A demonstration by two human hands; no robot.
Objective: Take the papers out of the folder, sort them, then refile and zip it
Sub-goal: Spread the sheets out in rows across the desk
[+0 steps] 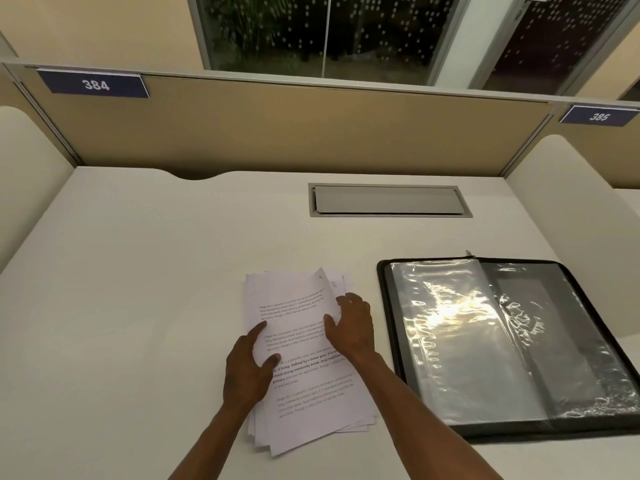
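Observation:
A loose stack of several printed white papers (294, 306) lies on the white desk (138, 271) in front of me, its sheets fanned and uneven. My left hand (247, 368) grips the stack's left edge, thumb on top of the top sheet. My right hand (351, 323) holds the right edge of the top sheets, fingers curled round the slightly lifted paper. To the right lies the black zip folder (581, 306), open flat, with its clear plastic sleeves (460, 341) showing. The zip pull (468, 252) pokes out at its far edge.
A grey cable hatch (388, 199) is set into the desk behind the papers. A tan partition (277, 133) with number plates 384 and 385 closes the back. Rounded side panels stand at left and right.

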